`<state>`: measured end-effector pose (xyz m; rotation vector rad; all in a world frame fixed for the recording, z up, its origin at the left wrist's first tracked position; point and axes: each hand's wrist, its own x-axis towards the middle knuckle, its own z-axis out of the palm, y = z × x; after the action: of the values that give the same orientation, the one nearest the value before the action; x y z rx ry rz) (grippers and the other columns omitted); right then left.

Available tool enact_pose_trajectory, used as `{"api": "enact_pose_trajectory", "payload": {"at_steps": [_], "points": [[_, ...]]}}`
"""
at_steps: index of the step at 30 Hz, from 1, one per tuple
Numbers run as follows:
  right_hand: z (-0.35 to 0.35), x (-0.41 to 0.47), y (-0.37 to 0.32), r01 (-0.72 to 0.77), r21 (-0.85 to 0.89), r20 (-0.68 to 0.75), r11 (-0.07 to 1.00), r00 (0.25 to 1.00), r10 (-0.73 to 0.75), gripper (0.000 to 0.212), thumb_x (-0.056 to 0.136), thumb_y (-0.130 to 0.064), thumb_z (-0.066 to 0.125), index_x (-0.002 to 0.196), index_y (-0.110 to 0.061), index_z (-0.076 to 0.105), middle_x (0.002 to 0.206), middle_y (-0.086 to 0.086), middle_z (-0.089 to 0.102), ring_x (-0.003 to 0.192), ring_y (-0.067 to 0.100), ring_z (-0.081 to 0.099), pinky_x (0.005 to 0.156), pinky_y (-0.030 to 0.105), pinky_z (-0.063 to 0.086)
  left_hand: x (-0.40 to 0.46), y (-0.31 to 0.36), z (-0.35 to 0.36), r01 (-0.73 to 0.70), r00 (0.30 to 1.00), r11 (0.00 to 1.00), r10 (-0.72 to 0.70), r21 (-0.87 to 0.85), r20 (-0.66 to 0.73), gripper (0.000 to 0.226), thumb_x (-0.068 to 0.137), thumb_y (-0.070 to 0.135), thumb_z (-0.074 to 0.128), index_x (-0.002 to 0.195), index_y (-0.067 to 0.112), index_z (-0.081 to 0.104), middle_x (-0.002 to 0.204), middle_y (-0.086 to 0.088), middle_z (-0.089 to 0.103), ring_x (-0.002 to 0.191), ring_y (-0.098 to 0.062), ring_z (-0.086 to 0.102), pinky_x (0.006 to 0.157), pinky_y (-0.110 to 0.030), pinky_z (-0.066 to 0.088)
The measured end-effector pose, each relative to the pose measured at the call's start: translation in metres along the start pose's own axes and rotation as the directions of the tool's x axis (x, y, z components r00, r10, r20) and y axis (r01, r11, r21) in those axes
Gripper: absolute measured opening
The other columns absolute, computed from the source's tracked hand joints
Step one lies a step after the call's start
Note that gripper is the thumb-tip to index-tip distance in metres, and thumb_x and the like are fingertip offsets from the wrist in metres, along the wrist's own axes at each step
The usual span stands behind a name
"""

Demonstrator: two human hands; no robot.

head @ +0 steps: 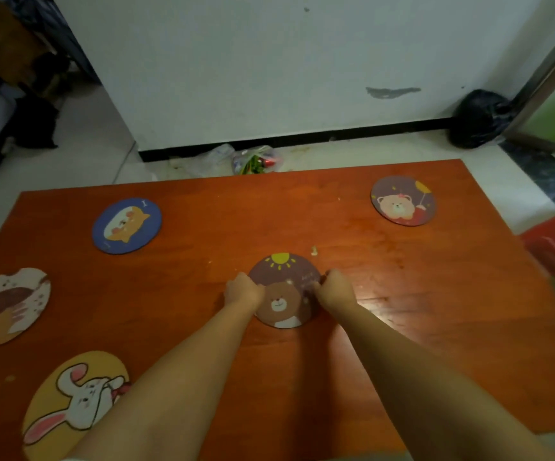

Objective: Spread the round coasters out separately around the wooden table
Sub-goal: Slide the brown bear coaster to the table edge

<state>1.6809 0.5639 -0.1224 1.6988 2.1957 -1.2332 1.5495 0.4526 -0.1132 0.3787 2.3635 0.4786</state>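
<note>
The bear coaster (pixel 284 294) lies flat mid-table on the wooden table (pixel 402 327), well apart from the other four. Best to slide or lift it by both edges w/o bending, then set it flat. Left hand (pixel 243 290) and right hand (pixel 335 289), both curled, pinch opposite edges; forearms reach fwd, converging.

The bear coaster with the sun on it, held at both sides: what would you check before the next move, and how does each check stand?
1. Both hands on it: left hand and right hand at opposite edges of the bear coaster: ok.
2. Only one coaster there, none stacked beneath: cannot tell.
3. Clear of the blue coaster and balloon-bear coaster: ok.
4. Bare wooden table on the right for another: ok.
5. Crumb nearby, not underneath: ok.
</note>
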Motion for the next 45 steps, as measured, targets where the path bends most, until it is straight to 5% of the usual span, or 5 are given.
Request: {"api": "enact_pose_trajectory", "payload": {"at_steps": [3, 6, 14, 22, 45], "points": [[0.002, 0.01, -0.001, -0.045, 0.099, 0.013, 0.994, 0.999, 0.044, 0.029, 0.093, -0.02, 0.06, 0.105, 0.006, 0.056, 0.106, 0.026, 0.061, 0.086, 0.025, 0.046, 0.072, 0.037, 0.04, 0.007, -0.001, -0.002, 0.075, 0.997, 0.988, -0.079, -0.135, -0.021, 0.032, 0.093, 0.014, 0.055, 0.116, -0.007, 0.06, 0.118, -0.029, 0.061, 0.106, -0.041, 0.061, 0.085, -0.045, 0.05], [0.001, 0.009, -0.002, -0.044, 0.139, 0.008, 0.989, 0.999, 0.043, 0.035, 0.092, -0.015, 0.059, 0.062, -0.013, 0.041, 0.071, 0.011, 0.05, 0.081, 0.026, 0.048, 0.074, 0.043, 0.046, 0.011, -0.007, 0.0, 0.052, 0.996, 0.976, -0.067, -0.213, -0.065, 0.041, 0.09, 0.01, 0.058, 0.051, 0.01, 0.043, 0.054, -0.013, 0.041, 0.05, -0.026, 0.038, 0.06, -0.035, 0.033], [-0.042, -0.012, 0.015, 0.024, 0.152, -0.099, 0.988, 0.995, -0.009, 0.018, 0.094, -0.013, 0.053, 0.08, -0.009, 0.042, 0.079, 0.01, 0.05, 0.078, 0.028, 0.045, 0.067, 0.033, 0.033, -0.016, 0.035, -0.002, -0.104, 0.993, 0.942, 0.115, -0.319, 0.015, 0.019, 0.094, 0.015, 0.054, 0.079, 0.008, 0.046, 0.082, -0.013, 0.05, 0.08, -0.028, 0.05, 0.087, -0.05, 0.053], [-0.125, -0.023, 0.09, 0.031, 0.127, -0.202, 0.991, 0.979, -0.004, 0.015, 0.094, -0.014, 0.055, 0.086, -0.007, 0.045, 0.104, 0.025, 0.064, 0.098, 0.04, 0.06, 0.073, 0.039, 0.044, -0.063, 0.101, 0.046, -0.189, 0.964, 0.914, 0.243, -0.358, 0.111, 0.034, 0.094, 0.01, 0.055, 0.063, 0.015, 0.043, 0.069, -0.003, 0.049, 0.06, -0.016, 0.047, 0.051, -0.028, 0.041], [-0.232, -0.015, 0.285, 0.149, -0.126, 0.104, 0.981, 0.985, -0.136, 0.018, 0.093, -0.015, 0.058, 0.081, -0.005, 0.049, 0.1, 0.03, 0.067, 0.096, 0.043, 0.064, 0.078, 0.046, 0.051, -0.189, 0.146, 0.247, 0.048, 0.997, 0.924, -0.024, -0.379, 0.069, 0.035, 0.093, 0.011, 0.056, 0.062, 0.015, 0.042, 0.07, -0.008, 0.052, 0.063, -0.022, 0.051, 0.052, -0.028, 0.046]]}}
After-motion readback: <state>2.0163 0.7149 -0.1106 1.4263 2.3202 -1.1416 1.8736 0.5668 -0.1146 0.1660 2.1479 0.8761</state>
